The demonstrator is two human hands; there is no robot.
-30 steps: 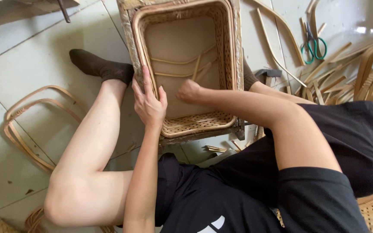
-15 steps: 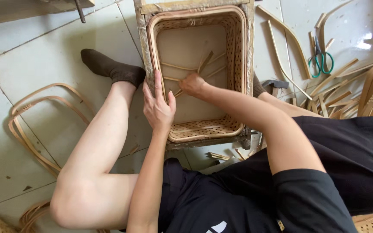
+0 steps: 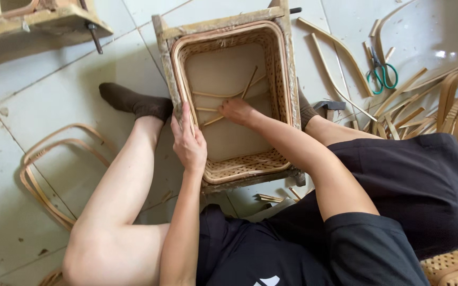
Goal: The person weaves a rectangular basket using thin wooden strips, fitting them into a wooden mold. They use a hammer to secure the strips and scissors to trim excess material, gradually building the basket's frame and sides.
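rectangular woven rattan basket in a pale wooden frame [image 3: 229, 95] sits on the tiled floor [image 3: 54, 95] between the person's legs, open side up. left hand [image 3: 189, 145] lies on the near left rim, fingers curled over the edge and gripping it. right hand [image 3: 237, 111] is down inside the basket, fingers closed on thin loose cane strips [image 3: 223, 95] lying across the bottom. step looks like sorting or placing strips inside while the rim is steadied. next move calls for a firm hold on the rim and a clean pinch on one strip. green-handled scissors [image 3: 381, 74] and more cane lengths [image 3: 430, 95] lie well apart on the right.
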